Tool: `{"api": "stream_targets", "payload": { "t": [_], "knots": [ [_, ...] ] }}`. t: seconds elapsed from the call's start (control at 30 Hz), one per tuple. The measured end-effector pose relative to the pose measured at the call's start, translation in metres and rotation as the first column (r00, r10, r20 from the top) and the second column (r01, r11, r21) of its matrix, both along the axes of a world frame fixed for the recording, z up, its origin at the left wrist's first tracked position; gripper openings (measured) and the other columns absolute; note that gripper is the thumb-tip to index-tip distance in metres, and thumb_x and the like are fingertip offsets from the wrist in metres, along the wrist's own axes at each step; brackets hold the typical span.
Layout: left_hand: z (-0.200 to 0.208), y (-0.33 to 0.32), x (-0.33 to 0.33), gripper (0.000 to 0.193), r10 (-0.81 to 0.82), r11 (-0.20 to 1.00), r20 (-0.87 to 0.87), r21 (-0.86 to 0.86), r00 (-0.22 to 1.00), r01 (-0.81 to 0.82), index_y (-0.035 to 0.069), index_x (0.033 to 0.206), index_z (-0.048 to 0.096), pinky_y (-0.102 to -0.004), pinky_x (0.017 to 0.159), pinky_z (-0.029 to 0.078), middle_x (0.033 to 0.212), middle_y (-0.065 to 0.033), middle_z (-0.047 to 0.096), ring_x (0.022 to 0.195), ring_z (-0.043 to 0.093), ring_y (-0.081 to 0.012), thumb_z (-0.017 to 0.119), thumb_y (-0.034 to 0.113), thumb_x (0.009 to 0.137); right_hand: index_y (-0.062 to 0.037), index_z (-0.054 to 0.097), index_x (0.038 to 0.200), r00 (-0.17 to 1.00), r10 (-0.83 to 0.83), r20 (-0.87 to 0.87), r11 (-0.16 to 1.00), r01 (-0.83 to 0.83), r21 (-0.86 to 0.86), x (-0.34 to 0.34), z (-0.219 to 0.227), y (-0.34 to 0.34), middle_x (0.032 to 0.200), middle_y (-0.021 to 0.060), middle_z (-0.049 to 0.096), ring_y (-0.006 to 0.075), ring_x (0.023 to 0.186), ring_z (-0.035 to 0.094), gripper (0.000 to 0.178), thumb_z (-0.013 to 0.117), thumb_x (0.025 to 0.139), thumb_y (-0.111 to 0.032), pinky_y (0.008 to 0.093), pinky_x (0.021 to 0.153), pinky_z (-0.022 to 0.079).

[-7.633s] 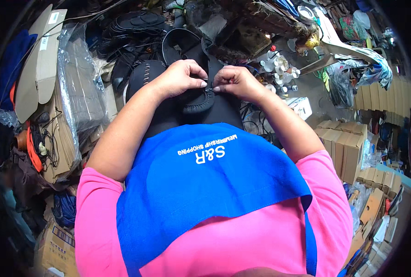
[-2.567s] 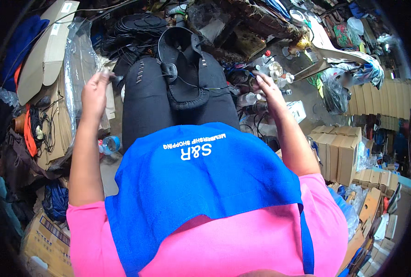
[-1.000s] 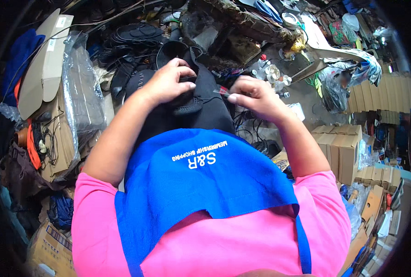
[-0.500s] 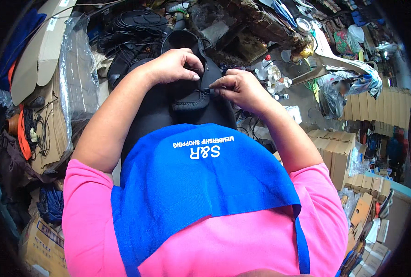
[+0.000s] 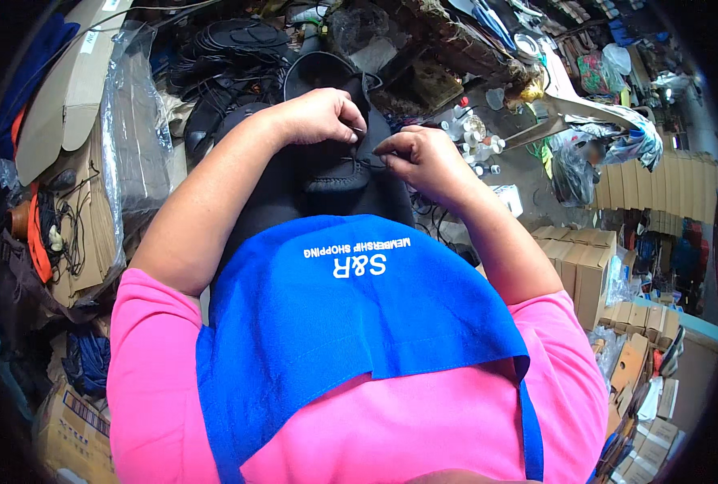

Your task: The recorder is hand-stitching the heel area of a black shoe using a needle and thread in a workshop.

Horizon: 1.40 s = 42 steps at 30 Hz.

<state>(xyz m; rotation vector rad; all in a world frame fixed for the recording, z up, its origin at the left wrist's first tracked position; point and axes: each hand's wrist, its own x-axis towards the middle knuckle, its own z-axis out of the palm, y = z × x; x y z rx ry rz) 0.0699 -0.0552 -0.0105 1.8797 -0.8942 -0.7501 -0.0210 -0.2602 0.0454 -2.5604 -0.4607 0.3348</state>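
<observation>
A black moccasin-style shoe (image 5: 335,181) rests on my dark-trousered lap, its toe toward me and its opening away. A row of stitches runs around the toe. Over the shoe's upper, my left hand (image 5: 324,117) is closed in a pinch; a thin pale sliver shows by its fingertips, too small to name. At the shoe's right side, my right hand (image 5: 419,155) has thumb and forefinger drawn together near the stitched seam. Whatever lies between those fingers cannot be made out. Part of the shoe's left side is hidden behind my left hand.
Black shoe parts (image 5: 234,48) are heaped beyond my left forearm. White-capped bottles (image 5: 472,133) stand beyond my right hand. Plastic-wrapped cardboard (image 5: 137,121) lines the left side, and stacked brown boxes (image 5: 576,262) stand at the right. A blue apron (image 5: 359,315) covers my front.
My left hand has shifted slightly right, closer to the seam. My right hand has moved a little to the right, its fingertips slightly farther from the shoe's middle.
</observation>
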Motion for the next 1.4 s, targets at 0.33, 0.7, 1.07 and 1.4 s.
{"api": "stream_targets", "payload": {
  "t": [0.33,0.7,1.07,1.4],
  "knots": [
    [-0.002,0.002,0.003,0.025,-0.026,0.999,0.024,-0.021,0.999,0.027,0.005,0.097,0.071,-0.0332,0.085,0.046,0.094,-0.0107,0.060,0.093,0.059,-0.0228,0.071,0.014,0.074,-0.0038,0.070,0.095,0.998,0.061,-0.009,0.997,-0.061,-0.042,0.002,-0.004,0.001,0.081,0.0128,0.066,0.0233,0.075,0.066,0.018,0.064,0.078,-0.008,0.0323,0.068,0.051],
    [-0.001,0.003,0.002,0.024,-0.027,1.000,-0.013,-0.005,1.000,0.027,0.006,0.097,0.071,-0.0319,0.087,0.043,0.095,-0.0079,0.056,0.094,0.055,-0.0220,0.072,0.015,0.075,-0.0066,0.069,0.087,0.970,0.187,0.156,0.982,-0.189,-0.001,0.006,-0.019,0.004,0.081,0.0115,0.066,0.0253,0.079,0.065,0.013,0.070,0.075,-0.013,0.0340,0.070,0.051],
    [-0.005,0.007,0.000,0.036,-0.070,0.997,0.133,0.000,0.989,0.071,0.009,0.104,0.069,-0.0316,0.086,0.043,0.095,-0.0075,0.053,0.096,0.053,-0.0221,0.076,0.012,0.069,-0.0113,0.070,0.106,0.902,0.151,-0.405,0.952,-0.023,0.304,0.030,-0.032,-0.029,0.086,0.0005,0.052,0.0114,0.084,0.052,0.023,0.064,0.085,-0.007,0.0260,0.077,0.044],
    [-0.010,0.009,-0.008,0.034,0.006,1.000,0.192,0.012,0.981,-0.008,0.009,0.100,0.068,-0.0333,0.083,0.046,0.098,-0.0100,0.054,0.092,0.056,-0.0243,0.075,0.010,0.067,-0.0058,0.070,0.094,0.976,0.101,-0.193,0.939,-0.030,0.344,0.019,-0.045,-0.005,0.082,0.0032,0.061,0.0138,0.081,0.059,0.016,0.071,0.078,-0.007,0.0279,0.073,0.047]
  ]
}}
